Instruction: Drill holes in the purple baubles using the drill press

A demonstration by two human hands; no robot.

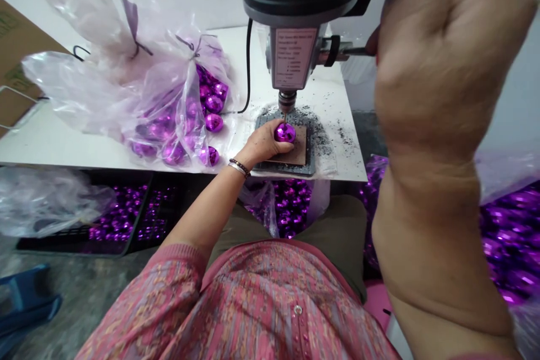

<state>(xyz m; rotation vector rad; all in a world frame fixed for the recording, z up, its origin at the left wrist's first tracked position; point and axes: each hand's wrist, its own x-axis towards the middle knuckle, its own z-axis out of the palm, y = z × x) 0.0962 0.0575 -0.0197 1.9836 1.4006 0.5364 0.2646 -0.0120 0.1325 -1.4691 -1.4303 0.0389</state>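
Note:
A shiny purple faceted ball rests on a brown board on the base plate of a drill press. My left hand is closed round the ball's left side, thumb in front. Straight above, the drill bit comes down to the top of the ball; whether it has gone in I cannot tell. My right hand, large and close to the camera, is wrapped round the press's feed handle, with most of the grip hidden behind the fingers.
Clear plastic bags of purple balls lie on the white table at left. Dark shavings litter the tabletop round the base. Below stand a black crate and bags of more purple balls. A black cord hangs beside the press.

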